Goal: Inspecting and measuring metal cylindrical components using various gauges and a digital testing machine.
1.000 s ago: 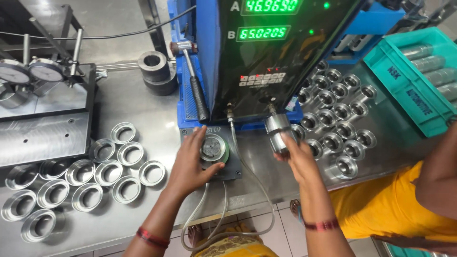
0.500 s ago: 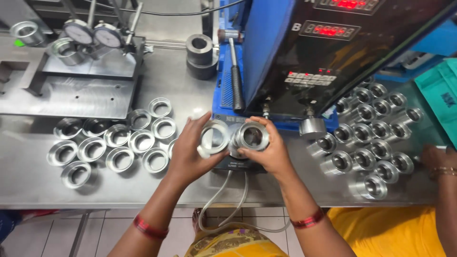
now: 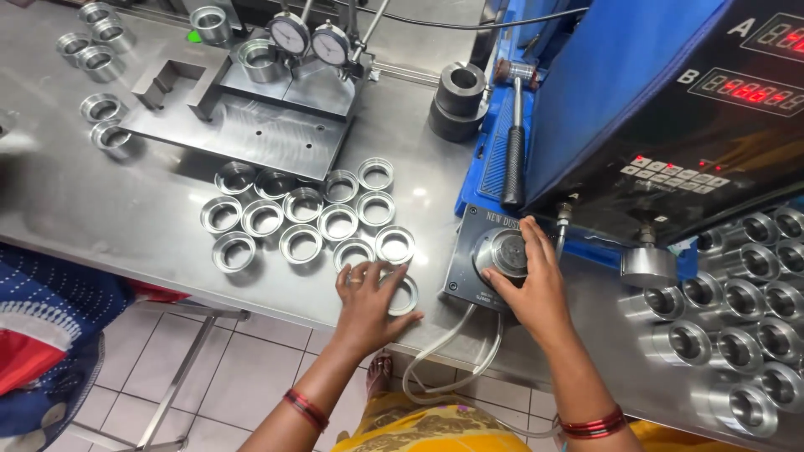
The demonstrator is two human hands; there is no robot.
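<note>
While the left hand (image 3: 366, 303) lies palm down at the lower centre of the frame, its fingers spread flat over a metal ring (image 3: 404, 295) on the steel table (image 3: 117, 209), the forearm runs up from the bottom edge. Just right of it, the right hand (image 3: 536, 289) bends at the wrist, fingers curled and closed around a second ring (image 3: 502, 251) seated on the grey gauge base (image 3: 469, 276). More rings (image 3: 301, 219) cluster left of centre.

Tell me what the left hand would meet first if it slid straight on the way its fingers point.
Probably the metal ring just beyond the left hand, the nearest in the cluster of rings. The fingers already seem to touch it, though depth is unclear.
</note>
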